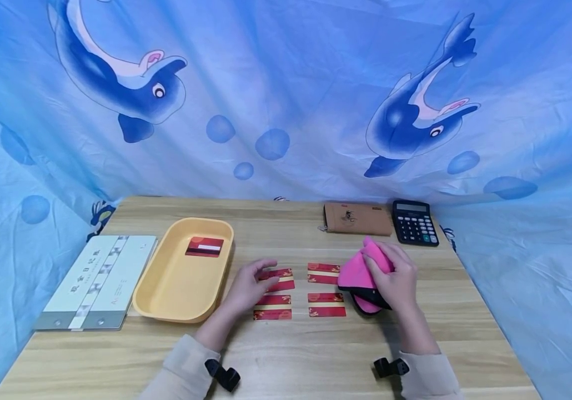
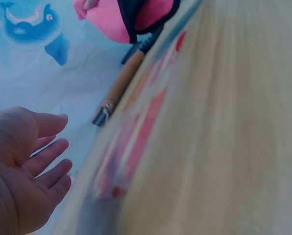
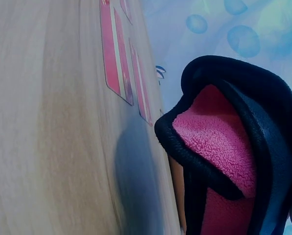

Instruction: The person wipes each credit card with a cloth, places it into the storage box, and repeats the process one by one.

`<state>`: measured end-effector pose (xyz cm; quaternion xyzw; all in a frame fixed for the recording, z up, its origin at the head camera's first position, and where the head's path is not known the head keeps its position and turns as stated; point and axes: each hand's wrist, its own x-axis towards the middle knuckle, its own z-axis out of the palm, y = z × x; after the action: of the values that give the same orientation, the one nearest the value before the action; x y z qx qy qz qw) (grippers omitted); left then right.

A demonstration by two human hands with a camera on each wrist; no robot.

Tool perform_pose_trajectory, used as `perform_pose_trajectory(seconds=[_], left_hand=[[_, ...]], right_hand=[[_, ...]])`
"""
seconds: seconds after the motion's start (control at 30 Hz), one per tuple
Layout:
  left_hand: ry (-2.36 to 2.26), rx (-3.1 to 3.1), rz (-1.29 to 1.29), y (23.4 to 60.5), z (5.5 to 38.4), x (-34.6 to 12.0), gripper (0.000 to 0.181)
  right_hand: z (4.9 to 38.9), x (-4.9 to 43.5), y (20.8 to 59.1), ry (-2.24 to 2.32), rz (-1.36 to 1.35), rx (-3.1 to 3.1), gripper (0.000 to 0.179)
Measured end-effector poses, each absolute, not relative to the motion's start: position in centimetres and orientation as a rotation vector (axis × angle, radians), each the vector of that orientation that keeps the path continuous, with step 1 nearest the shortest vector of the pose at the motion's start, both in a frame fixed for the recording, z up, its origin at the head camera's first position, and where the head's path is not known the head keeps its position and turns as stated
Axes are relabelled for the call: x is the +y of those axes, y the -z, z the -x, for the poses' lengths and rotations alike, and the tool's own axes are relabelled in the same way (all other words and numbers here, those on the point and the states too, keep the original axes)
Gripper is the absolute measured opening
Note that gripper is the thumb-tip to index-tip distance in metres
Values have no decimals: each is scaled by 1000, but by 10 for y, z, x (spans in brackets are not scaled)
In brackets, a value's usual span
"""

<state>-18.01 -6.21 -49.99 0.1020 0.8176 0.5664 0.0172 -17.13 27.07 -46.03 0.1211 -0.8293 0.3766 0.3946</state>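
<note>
My right hand [image 1: 397, 275] grips a folded pink cloth with black edging [image 1: 356, 271], just right of the cards and over the table. In the right wrist view the cloth's fleecy pink folds [image 3: 219, 137] fill the right side and mostly hide that hand. Several red cards with a cream stripe lie in two columns, among them an upper right card [image 1: 324, 274] and a lower left card [image 1: 272, 314]. Over the upper left card [image 1: 283, 283] hovers my left hand [image 1: 243, 286], partly covering it. Its fingers [image 2: 50, 157] are loosely bent, holding nothing.
A yellow tray [image 1: 142, 303] stands left of the cards, with a red card [image 1: 205, 241] inside. Beside it lies a pale green account book [image 1: 91, 278]. At the back right are a brown wallet [image 1: 366, 218] and a black calculator [image 1: 415, 223]. Blue dolphin-print curtain [image 1: 286, 100] surrounds the table.
</note>
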Motion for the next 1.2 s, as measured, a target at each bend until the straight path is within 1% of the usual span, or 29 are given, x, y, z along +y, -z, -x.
perform_pose_trajectory(seconds=[0.27, 0.47, 0.63, 0.73, 0.93, 1.07, 1.2], left_hand=[[-1734, 2646, -281, 521, 183, -74, 42], [-1690, 2675, -298, 525, 186, -78, 53], [-1596, 2732, -310, 527, 188, -80, 54], [-1555, 2758, -350, 529, 187, -81, 54], [-1446, 2826, -449, 532, 187, -82, 61], [-1354, 2875, -513, 532, 188, -82, 58], [-1356, 2851, -498, 531, 189, -80, 50]], right_hand=[[173, 276, 461, -941, -324, -2103, 38], [172, 278, 458, -932, -312, -2108, 37], [171, 278, 459, -933, -291, -2132, 37], [170, 278, 460, -932, -275, -2150, 38], [167, 279, 459, -929, -251, -2179, 38], [166, 279, 460, -933, -248, -2190, 38], [166, 279, 463, -929, -246, -2200, 38]])
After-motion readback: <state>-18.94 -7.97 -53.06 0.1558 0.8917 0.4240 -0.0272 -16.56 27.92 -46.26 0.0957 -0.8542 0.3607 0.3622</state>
